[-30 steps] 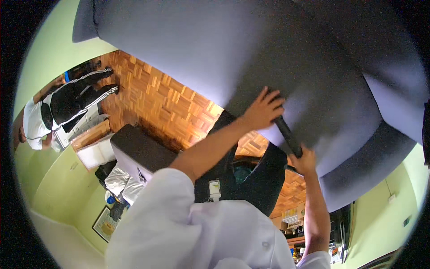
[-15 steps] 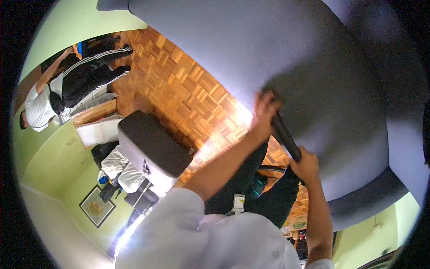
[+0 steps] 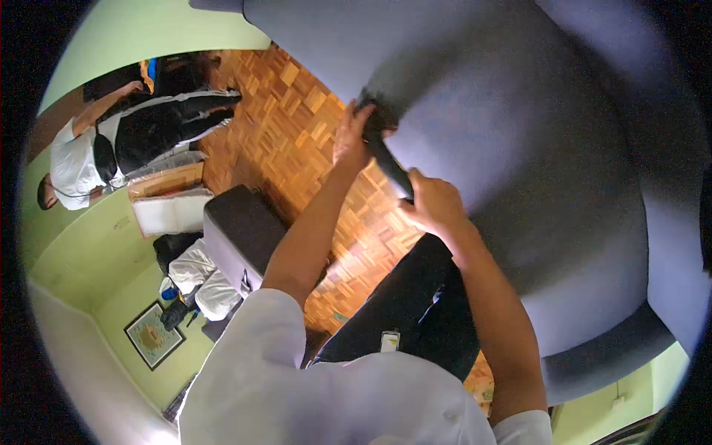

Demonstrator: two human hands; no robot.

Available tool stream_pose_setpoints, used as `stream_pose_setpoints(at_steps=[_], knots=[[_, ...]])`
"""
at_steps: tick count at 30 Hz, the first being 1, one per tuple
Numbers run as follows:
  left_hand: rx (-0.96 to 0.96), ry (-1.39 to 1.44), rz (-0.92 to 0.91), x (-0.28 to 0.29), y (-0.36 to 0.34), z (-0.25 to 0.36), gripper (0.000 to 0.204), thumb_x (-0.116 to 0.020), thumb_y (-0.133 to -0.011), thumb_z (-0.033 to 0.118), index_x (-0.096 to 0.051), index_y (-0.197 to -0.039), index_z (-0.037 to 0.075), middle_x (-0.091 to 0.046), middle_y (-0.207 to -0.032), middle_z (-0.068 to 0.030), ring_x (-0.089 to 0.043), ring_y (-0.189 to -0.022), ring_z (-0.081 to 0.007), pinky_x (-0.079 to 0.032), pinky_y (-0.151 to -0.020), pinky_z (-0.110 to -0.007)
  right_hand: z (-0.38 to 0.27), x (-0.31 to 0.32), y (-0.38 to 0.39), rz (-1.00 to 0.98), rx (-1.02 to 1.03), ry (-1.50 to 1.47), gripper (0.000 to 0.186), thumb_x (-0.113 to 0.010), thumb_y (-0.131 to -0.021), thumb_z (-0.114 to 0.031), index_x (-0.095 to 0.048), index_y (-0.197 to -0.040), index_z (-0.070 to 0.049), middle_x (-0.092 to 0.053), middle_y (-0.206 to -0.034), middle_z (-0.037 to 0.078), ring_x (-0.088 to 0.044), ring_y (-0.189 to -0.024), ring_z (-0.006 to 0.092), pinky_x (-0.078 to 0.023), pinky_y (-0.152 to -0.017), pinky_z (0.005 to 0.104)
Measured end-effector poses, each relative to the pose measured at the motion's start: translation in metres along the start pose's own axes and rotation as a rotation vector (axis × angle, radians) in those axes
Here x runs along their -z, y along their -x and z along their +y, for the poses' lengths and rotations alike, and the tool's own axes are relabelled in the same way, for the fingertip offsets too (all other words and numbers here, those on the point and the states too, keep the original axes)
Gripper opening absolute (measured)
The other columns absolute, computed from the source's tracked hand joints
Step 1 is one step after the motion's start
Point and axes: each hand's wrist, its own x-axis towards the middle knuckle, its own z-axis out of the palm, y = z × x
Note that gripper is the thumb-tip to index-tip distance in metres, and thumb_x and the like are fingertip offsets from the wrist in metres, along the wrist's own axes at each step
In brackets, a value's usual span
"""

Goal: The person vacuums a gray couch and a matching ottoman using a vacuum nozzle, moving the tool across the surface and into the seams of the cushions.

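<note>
My right hand (image 3: 437,204) is wrapped round the near end of a long black tube-shaped tool (image 3: 391,167), held tilted at the front edge of a grey upholstered sofa (image 3: 482,133). At the tool's far end, my left hand (image 3: 351,139) grips it from the left side, thumb and fingers around a dark, blurred head. That head lies against or just above the seat fabric; the exact contact is hidden by shadow and my fingers. Its precise kind is not plain from here.
Parquet floor (image 3: 297,133) stretches left of the sofa. A dark-topped grey ottoman (image 3: 245,222) stands there, with white cloth (image 3: 194,267) and bags beyond it. Another person (image 3: 141,141) in a white shirt stands at the far left. Boards (image 3: 167,215) lean by the wall.
Both hands and the black tool have moved left and farther away along the sofa's front edge. My body has shifted, and the other person's arm has moved slightly.
</note>
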Motion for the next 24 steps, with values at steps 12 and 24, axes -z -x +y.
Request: stream_pose_setpoints(at_steps=[12,24], knots=[[0.257,0.756,-0.305,-0.054,0.118,0.142,0.072,-0.079,-0.077,0.017,-0.047,-0.141,0.013,-0.03,-0.146,-0.0245,-0.043,-0.125,-0.0402,-0.043,-0.102,-0.047,0.144,-0.079,0.201,0.342,-0.131,0.078,0.042,-0.08,-0.075,-0.03,-0.059,-0.101,-0.004,-0.065,-0.083,0.022,-0.063,-0.08,0.046,-0.049,-0.07,0.0543],[-0.092,0.378,-0.218,0.015,-0.014,-0.002,0.075,-0.083,-0.062,0.005,-0.055,-0.131,0.017,-0.027,-0.158,-0.0233,-0.025,-0.144,-0.0527,-0.028,-0.117,-0.06,0.015,-0.059,0.057,0.521,-0.145,0.136,0.025,-0.075,-0.068,-0.016,-0.058,-0.081,-0.003,-0.06,-0.073,0.018,-0.059,-0.07,0.0438,-0.047,-0.066,0.0529]])
